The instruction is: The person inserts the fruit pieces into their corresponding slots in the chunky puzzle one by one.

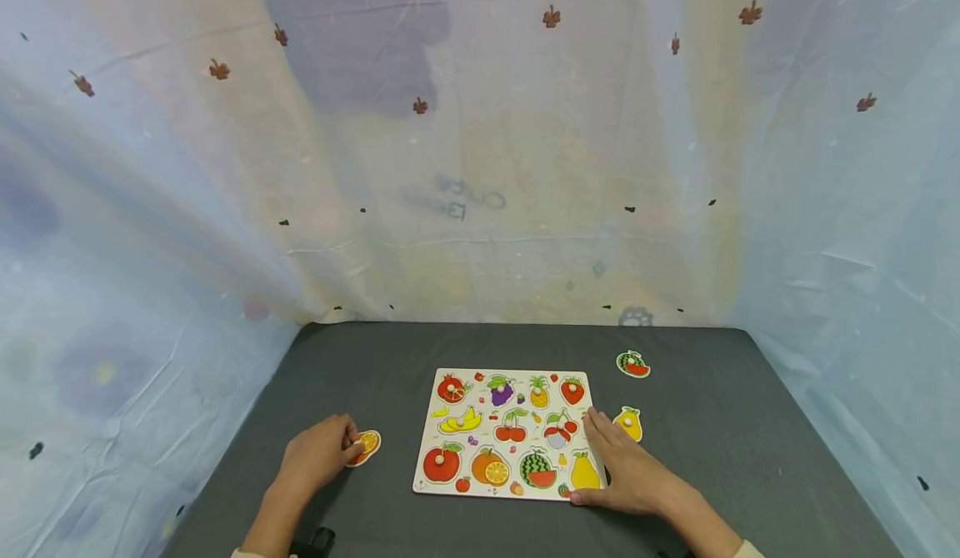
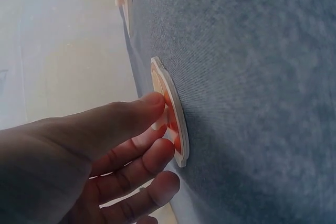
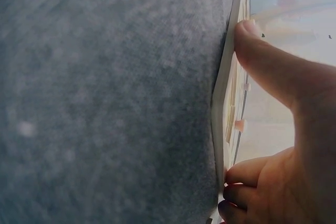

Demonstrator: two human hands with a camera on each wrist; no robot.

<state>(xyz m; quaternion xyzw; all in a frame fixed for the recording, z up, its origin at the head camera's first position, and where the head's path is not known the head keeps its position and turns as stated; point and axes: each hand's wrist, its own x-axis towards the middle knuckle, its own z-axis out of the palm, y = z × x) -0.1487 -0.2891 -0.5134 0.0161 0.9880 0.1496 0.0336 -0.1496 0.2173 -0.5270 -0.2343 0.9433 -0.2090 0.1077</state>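
At the left of the table, my left hand (image 1: 318,455) pinches the small knob of an orange puzzle piece (image 1: 366,447) between thumb and fingers. In the left wrist view the orange piece (image 2: 176,116) stands close to the grey cloth; whether it touches is unclear. My right hand (image 1: 633,475) rests on the right edge of a white fruit puzzle board (image 1: 480,433), fingers extended and thumb at the near corner. The right wrist view shows that thumb pressing the board's edge (image 3: 223,85). A printed orange shows in the board's front row.
Beyond my right hand lie a loose pear piece (image 1: 630,422) and, farther back, a watermelon piece (image 1: 633,365). Several knobbed fruit pieces, including an apple (image 1: 441,464) and bananas (image 1: 460,421), sit in the board. A patterned curtain (image 1: 525,166) borders the dark table (image 1: 367,350).
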